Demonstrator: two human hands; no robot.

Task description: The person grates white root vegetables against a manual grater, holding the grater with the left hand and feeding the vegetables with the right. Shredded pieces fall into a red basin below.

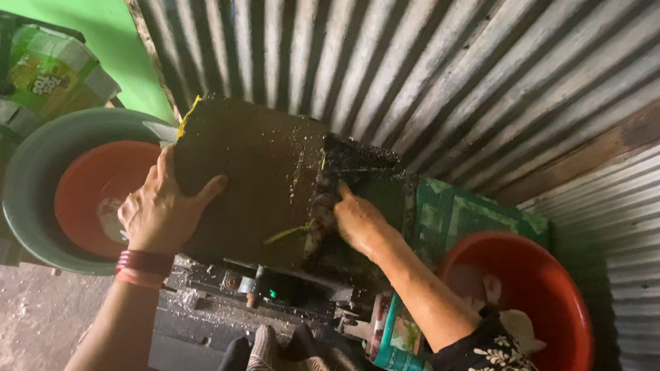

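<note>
A dark, grimy box-shaped hopper (258, 179) of a grinding machine stands in the middle, flecked with pale bits. My left hand (158, 209), red bangles at the wrist, grips the hopper's left edge with the thumb on its face. My right hand (351, 216) presses into a dark, wet, crumbly mass (349, 159) at the hopper's right side; its fingers are partly buried. Whether they hold any of it is unclear. Below the hopper lies the machine's black metal base (272, 285).
A grey-green basin (29, 173) with an orange bowl (96, 187) inside sits at left. A red plastic tub (560, 312) is at right, beside a green printed sack (456, 218). Corrugated metal walls (439, 59) close off the back and right. Packets (51, 70) are stacked at far left.
</note>
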